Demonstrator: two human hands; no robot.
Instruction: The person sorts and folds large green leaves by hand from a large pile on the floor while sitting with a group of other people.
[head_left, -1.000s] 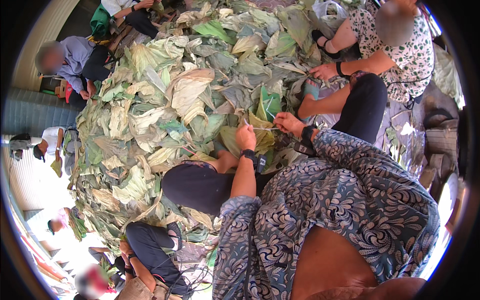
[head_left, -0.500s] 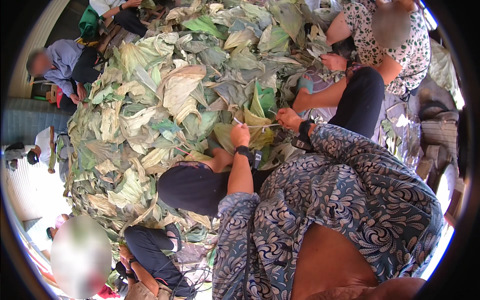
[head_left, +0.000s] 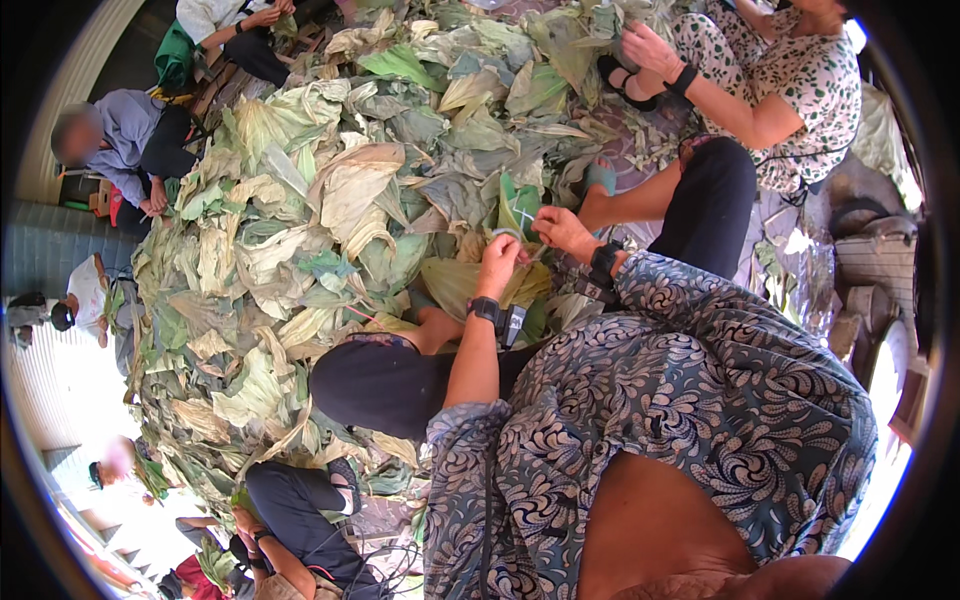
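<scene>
My left hand (head_left: 497, 264) is closed, with its fingertips pinched near a thin whitish strip (head_left: 524, 213). Just to its right, my right hand (head_left: 566, 234) is also closed on the strip, whose pale end sticks up beyond the fingers. Part of the strip between the hands is hidden by the fingers. Under my hands, between my bent legs, lies a broad yellow-green leaf (head_left: 450, 284). A fresher green leaf (head_left: 519, 200) stands up just beyond my fingers.
A wide heap of large dried leaves (head_left: 355, 195) spreads ahead and to the left. A person in a patterned top (head_left: 800, 120) sits at the right, hands raised over leaves. Other people sit around the heap's left side. Cables (head_left: 385, 572) lie at the lower left.
My hands have come closer together, and the strip stretched between them is now slack and bunched at the fingers. The person at the right has leaned back and raised a hand.
</scene>
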